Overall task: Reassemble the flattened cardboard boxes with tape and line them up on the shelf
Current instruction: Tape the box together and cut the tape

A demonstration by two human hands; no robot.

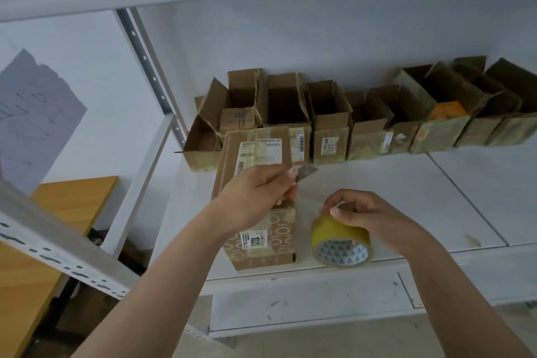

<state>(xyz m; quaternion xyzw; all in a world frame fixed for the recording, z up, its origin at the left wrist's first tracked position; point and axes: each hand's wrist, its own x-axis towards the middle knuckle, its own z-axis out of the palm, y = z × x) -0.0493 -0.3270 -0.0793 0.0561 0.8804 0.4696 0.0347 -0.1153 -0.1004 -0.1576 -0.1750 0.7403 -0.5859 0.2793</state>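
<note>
A cardboard box (261, 244) with white labels stands near the front edge of the white shelf (406, 197). My left hand (255, 197) rests over its top and pinches a small metal blade (306, 173) between the fingers. A strip of clear tape stretches from the box to a yellowish tape roll (338, 238) standing on the shelf just right of it. My right hand (369, 215) grips the top of that roll. Along the back wall stands a row of open assembled boxes (363, 119).
A perforated metal upright (148, 67) and a shelf beam (58, 250) frame the left side. A wooden table top (43, 241) lies below left. A grey paper sheet (35, 113) hangs on the wall. Bare shelf surface extends to the right.
</note>
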